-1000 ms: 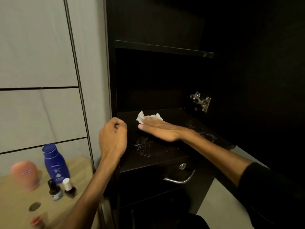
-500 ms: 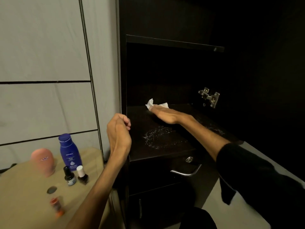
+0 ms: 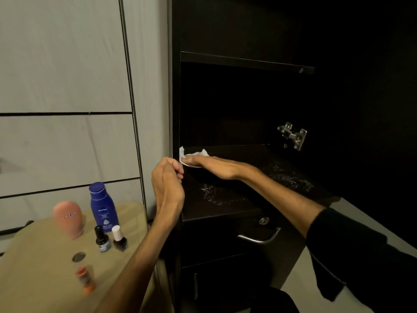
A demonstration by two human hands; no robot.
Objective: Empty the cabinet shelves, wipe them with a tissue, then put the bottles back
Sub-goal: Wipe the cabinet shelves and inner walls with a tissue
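My right hand (image 3: 209,164) lies flat on a white tissue (image 3: 183,154), pressing it onto the dark cabinet shelf (image 3: 225,199) at the shelf's back left corner. White specks of dust lie across the shelf's middle and right. My left hand (image 3: 168,184) hovers loosely curled at the cabinet's left front edge, holding nothing. The bottles stand on a beige table (image 3: 40,279) to the left: a blue lotion bottle (image 3: 102,207), a pink bottle (image 3: 68,219), two small dark bottles (image 3: 102,239) (image 3: 118,238) and a blurred orange-capped one (image 3: 84,280).
A second dark shelf (image 3: 246,62) sits above. A metal hinge (image 3: 293,135) is fixed on the cabinet's right inner wall. Below the shelf a drawer has a metal handle (image 3: 259,237) and a lock. A pale panelled wall (image 3: 63,86) is on the left.
My right hand has slid the tissue back and to the left, from the shelf's middle into its back left corner. My left hand stayed by the cabinet's front edge.
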